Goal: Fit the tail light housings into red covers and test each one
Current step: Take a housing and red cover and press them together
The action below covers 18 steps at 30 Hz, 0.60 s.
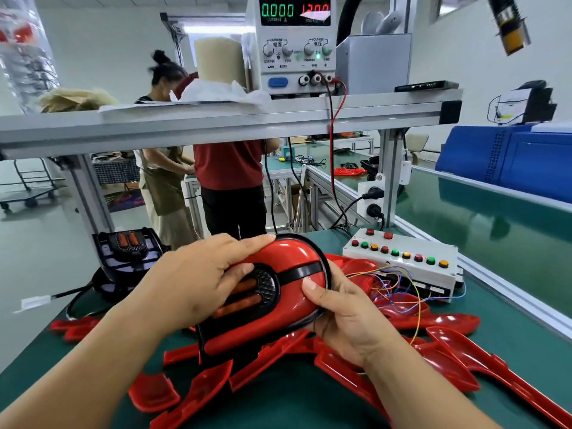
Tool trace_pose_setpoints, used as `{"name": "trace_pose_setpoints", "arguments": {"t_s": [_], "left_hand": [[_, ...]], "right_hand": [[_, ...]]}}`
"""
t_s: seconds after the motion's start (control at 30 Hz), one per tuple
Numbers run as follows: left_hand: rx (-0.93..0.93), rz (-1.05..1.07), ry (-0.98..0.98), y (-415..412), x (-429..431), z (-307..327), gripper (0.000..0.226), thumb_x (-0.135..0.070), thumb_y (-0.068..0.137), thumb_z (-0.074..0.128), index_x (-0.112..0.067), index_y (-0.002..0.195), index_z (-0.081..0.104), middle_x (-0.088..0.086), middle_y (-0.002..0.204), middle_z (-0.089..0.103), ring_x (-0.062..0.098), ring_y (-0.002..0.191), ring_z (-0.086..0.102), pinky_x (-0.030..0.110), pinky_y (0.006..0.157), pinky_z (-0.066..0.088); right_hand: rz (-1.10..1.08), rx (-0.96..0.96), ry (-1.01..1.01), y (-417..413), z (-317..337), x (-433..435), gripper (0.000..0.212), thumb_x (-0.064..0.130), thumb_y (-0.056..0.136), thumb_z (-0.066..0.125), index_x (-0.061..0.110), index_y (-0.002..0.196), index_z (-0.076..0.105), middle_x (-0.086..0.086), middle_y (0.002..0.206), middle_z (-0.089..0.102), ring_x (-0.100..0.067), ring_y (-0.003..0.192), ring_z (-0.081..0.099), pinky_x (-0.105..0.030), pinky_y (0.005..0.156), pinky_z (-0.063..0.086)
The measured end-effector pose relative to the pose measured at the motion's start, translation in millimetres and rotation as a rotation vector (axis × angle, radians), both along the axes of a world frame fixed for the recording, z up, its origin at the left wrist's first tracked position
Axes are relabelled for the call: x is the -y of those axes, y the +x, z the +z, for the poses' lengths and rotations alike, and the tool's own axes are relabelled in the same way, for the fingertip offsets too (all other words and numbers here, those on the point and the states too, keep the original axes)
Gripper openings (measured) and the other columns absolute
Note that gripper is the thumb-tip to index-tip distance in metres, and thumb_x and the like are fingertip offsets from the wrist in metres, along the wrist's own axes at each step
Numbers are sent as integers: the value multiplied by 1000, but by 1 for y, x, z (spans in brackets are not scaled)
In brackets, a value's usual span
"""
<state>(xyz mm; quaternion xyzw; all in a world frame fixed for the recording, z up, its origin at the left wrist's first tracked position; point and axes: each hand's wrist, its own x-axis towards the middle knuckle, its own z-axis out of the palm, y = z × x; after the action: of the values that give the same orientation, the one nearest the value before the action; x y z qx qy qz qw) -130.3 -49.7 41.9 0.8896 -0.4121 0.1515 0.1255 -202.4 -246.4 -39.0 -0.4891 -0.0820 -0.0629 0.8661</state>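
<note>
I held the red cover (297,252), tail light housing (247,292) seated in it, just left of the button box (402,255). My left hand (198,274) pressed flat on top with straight fingers. My right hand (343,314) clasped the edge, thumb over. It seemed light, stiff, glossy and slippery, so I judged the rims the best hold. Behind the box, the power supply (294,48) read 0.000 over CURRENT.

Left hand (198,274), right hand (337,314) bare; forearms (93,354) unsleeved.
</note>
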Motion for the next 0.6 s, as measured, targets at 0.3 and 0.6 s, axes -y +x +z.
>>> {"name": "trace_pose_setpoints", "arguments": {"t_s": [0.3,0.6], "left_hand": [[69,-99,77,-6,4,-12,36,-73,89,7,-86,119,-9,-28,116,45,-3,97,53,21,82,46],[-392,139,-774,-20,-2,-62,61,-71,71,48,-54,129,43,-28,131,46,4,127,42,30,102,37]], "right_hand": [[-160,-145,36,3,2,-2,62,44,70,81,6,117,66,-28,111,68,-47,100,65,-61,88,52],[-238,-122,73,5,2,-1,63,44,62,83,8,111,68,-22,101,72,-36,84,69,-55,76,58]]}}
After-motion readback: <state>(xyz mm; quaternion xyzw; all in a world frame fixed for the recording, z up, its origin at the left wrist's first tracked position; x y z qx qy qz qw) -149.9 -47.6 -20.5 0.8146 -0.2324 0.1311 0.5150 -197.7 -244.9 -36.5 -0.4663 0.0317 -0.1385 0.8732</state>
